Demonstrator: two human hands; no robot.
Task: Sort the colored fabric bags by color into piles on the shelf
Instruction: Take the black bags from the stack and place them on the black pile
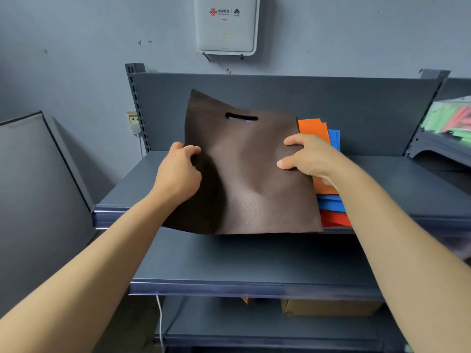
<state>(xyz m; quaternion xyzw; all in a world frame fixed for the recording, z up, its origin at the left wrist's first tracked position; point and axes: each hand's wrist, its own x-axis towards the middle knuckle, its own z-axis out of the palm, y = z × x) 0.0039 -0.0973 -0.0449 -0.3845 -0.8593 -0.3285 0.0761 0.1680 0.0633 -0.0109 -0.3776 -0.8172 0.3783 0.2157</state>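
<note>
A dark brown fabric bag (pixel 249 179) with a cut-out handle slot is held flat and slightly tilted over the top shelf (pixel 122 192). My left hand (pixel 178 171) grips its left edge with curled fingers. My right hand (pixel 308 159) pinches its right edge, thumb on top. Under and to the right of the brown bag lies a stack of bags: an orange bag (pixel 314 129) on top, a blue bag (pixel 331 203) beneath it, and a red bag (pixel 335 220) at the bottom. Most of the stack is hidden by the brown bag and my right arm.
A lower shelf (pixel 242 266) juts out below. A cardboard box (pixel 328 307) sits under it. A white router box (pixel 226 24) hangs on the wall above. A neighbouring shelf at the right holds green and red items (pixel 451 121). A grey panel (pixel 28 189) leans at left.
</note>
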